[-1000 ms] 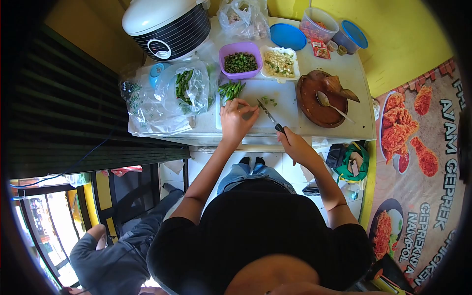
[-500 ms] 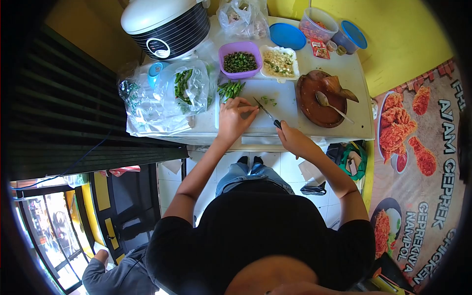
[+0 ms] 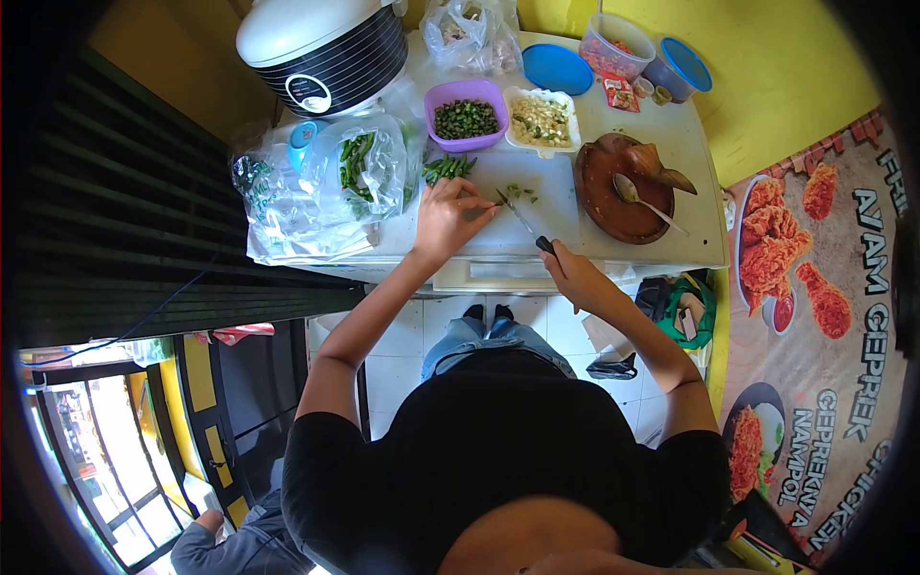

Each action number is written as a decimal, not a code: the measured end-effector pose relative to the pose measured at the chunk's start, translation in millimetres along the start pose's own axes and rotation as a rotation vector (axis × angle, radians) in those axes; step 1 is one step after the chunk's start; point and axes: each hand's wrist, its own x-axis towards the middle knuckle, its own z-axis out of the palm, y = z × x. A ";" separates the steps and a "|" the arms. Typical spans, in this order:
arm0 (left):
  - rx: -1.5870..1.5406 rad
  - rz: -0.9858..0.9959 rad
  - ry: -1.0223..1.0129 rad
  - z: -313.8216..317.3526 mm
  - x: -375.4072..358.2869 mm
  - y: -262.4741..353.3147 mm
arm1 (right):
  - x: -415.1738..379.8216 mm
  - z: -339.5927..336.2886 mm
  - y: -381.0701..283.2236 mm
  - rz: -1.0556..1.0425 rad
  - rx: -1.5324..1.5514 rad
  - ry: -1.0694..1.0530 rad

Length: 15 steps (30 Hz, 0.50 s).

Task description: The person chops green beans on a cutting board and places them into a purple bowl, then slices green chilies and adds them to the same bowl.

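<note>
My right hand (image 3: 575, 275) is closed round the black handle of a small knife (image 3: 520, 219), whose blade points up and left over the white cutting board (image 3: 556, 187). My left hand (image 3: 448, 220) has its thumb and forefinger pinched near the blade tip; a small green piece seems to be there, too small to make out. Cut green pieces (image 3: 519, 192) lie on the board just beyond the blade. Whole green beans (image 3: 448, 169) lie behind my left fingers. A purple tub (image 3: 466, 145) of chopped beans and a white tray (image 3: 542, 149) of pale chopped food stand behind the board.
A stone mortar (image 3: 599, 206) with a spoon (image 3: 652, 209) stands right of the board. On the left are plastic bags (image 3: 369, 172) with beans and a rice cooker (image 3: 326, 57). A blue lid (image 3: 558, 69) and tubs (image 3: 615, 48) stand behind. Another person (image 3: 240, 541) is at lower left.
My left hand has shifted slightly left, its fingers still near the knife tip. The knife has moved very little. The person at lower left has moved slightly.
</note>
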 end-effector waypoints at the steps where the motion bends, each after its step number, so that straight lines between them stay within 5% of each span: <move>1: 0.001 0.007 0.011 1.1 -0.7 -0.7 | 0.1 0.8 -0.7 -0.011 -0.002 -0.001; 15: -0.063 0.000 -0.012 2.3 -0.6 3.4 | -0.8 4.5 -14.5 0.029 -0.190 0.030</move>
